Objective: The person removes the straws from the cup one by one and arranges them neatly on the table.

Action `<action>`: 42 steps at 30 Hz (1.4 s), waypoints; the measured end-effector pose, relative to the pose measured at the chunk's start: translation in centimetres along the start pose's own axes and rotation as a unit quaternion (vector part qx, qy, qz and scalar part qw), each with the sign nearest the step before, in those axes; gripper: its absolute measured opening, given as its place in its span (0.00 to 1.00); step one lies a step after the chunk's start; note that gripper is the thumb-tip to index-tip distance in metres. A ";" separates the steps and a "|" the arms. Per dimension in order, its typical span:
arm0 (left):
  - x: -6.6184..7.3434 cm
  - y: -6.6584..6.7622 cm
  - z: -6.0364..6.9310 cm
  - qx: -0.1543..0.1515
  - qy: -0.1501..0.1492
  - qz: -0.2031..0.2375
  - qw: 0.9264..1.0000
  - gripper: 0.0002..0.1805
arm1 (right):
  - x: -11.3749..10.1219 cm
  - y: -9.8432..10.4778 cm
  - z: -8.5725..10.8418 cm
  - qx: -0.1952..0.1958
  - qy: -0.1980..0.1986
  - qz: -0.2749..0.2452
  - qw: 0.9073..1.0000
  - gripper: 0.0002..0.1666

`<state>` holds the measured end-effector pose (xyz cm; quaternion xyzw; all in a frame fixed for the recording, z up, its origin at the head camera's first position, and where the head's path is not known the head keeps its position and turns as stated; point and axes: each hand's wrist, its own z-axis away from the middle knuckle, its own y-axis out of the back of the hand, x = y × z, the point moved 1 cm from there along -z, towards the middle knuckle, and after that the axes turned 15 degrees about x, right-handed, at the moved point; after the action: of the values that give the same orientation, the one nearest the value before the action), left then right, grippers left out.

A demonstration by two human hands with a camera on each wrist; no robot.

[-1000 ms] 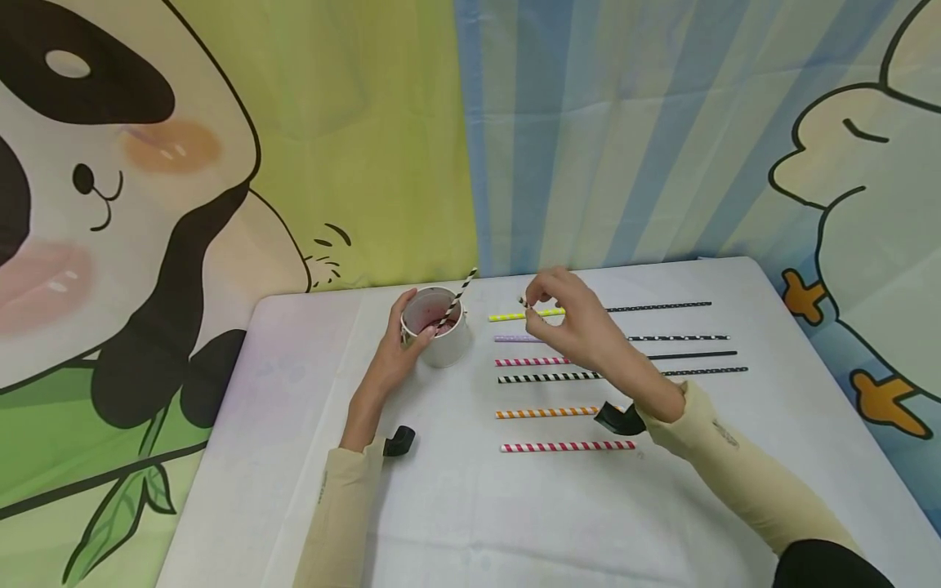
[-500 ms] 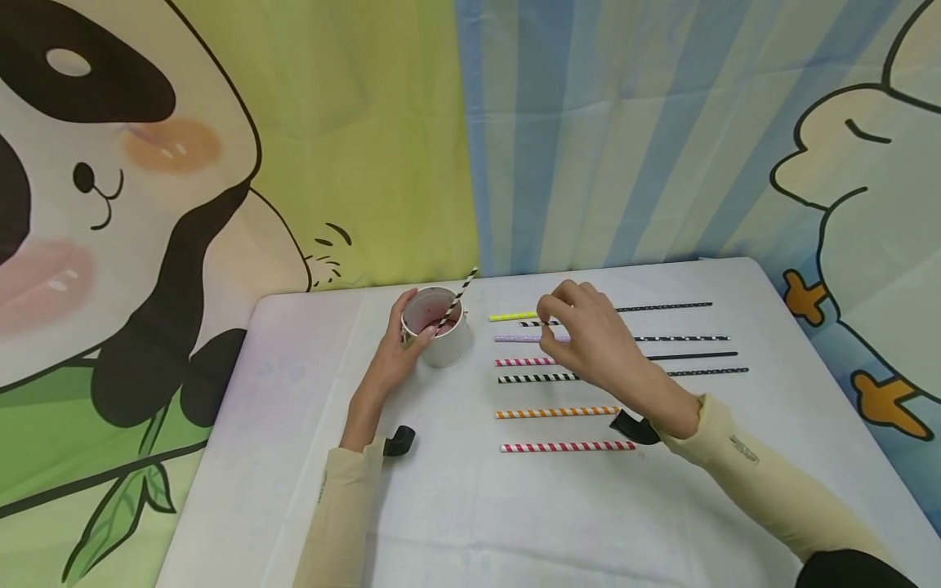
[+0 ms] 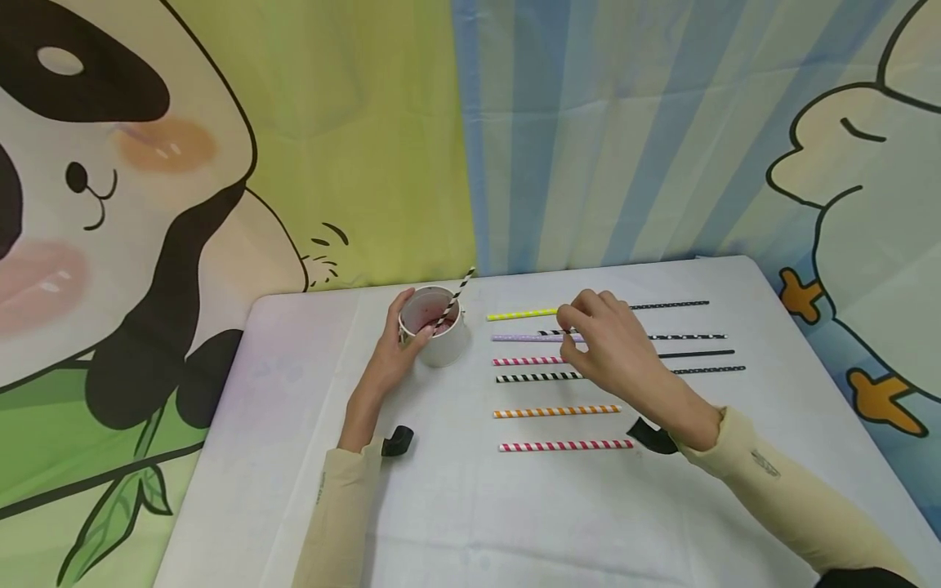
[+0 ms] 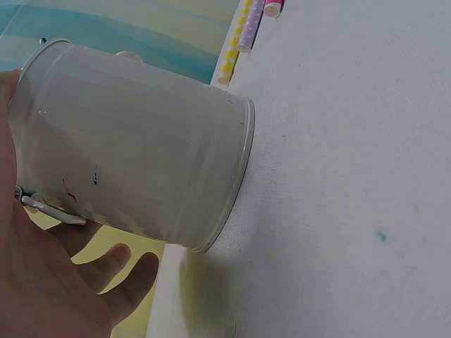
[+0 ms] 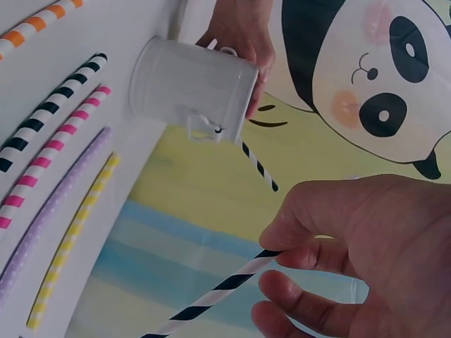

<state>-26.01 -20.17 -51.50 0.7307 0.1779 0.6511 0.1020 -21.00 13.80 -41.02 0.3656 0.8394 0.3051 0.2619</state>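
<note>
My left hand (image 3: 390,359) grips a white metal bucket (image 3: 444,349) by its rim, with the thumb at the front and fingers round the far left side. Out of the bucket leans a black-and-white striped straw (image 3: 464,283); its lower end is inside. Over the row of straws, my right hand (image 3: 617,347) pinches another black-and-white striped straw (image 5: 218,290) between thumb and forefinger. In the right wrist view its end lies at the pinch, while the other fingers are loosely bent. The left wrist view shows the bucket's side (image 4: 141,141) close up.
Laid out on the white table (image 3: 456,506) are a yellow straw (image 3: 522,314), a purple one (image 3: 507,338), a pink-striped one (image 3: 522,361), a black-striped one (image 3: 532,378), an orange-striped one (image 3: 555,412) and a red-striped one (image 3: 566,446). Thin dark straws (image 3: 694,354) lie to the right.
My right hand has moved right and slightly down, away from the bucket, with the striped straw, more of which now shows. The left hand and bucket have stayed in place.
</note>
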 end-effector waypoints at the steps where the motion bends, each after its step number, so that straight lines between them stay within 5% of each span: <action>1: 0.0 0.0 0.0 0.000 0.000 0.000 1.000 0.38 | 0.0 0.1 0.1 -0.001 0.000 0.003 1.000 0.09; 27: -0.6 -0.1 -0.4 -0.007 0.001 0.009 1.000 0.39 | 2.3 0.6 4.6 -0.059 0.017 0.078 0.995 0.10; 36: 3.0 0.7 0.7 -0.015 0.006 0.005 1.000 0.41 | 3.4 0.8 6.5 -0.081 0.011 0.103 0.991 0.11; 42: 3.3 0.7 0.9 -0.013 0.008 0.010 1.000 0.41 | 3.9 1.0 8.0 -0.103 -0.006 0.117 0.988 0.12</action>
<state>-24.75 -19.46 -48.27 0.7257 0.1630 0.6603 0.1042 -17.58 19.90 -46.60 0.4341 0.7536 0.4159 0.2659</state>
